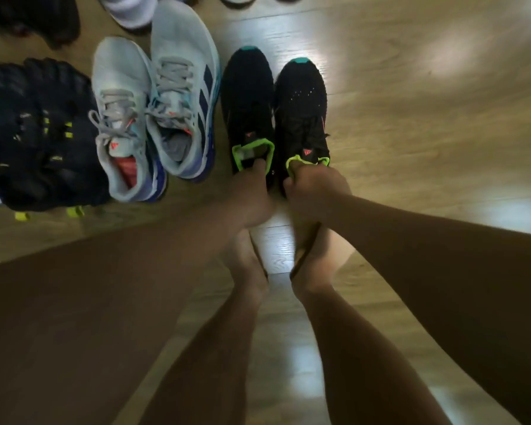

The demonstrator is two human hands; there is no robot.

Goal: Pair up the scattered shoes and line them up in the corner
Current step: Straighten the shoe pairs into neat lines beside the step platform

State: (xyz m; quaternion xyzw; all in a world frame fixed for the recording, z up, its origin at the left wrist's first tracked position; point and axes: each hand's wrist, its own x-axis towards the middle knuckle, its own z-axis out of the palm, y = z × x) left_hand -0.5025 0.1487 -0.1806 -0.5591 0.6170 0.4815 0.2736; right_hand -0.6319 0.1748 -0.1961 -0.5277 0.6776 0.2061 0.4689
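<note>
While the left hand point(255, 191) hooked fingers point(259, 166) into the left black sneaker point(247, 96) and the right hand point(314, 187) pinched the right black sneaker point(301, 99) at the heel collar — both beside the grey trainers point(154, 105) — an uneven tug could skew them.

Reaching forward and down with both bare arms, left hand point(255, 193) hooked into left black shoe point(247, 102) heel, right hand point(314, 187) pinching right black shoe point(301, 99) collar (knuckles up).

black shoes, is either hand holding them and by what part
Yes, one each: the left hand holds the left shoe by its green heel collar, fingers inside; the right hand holds the right shoe by its collar too.
</note>
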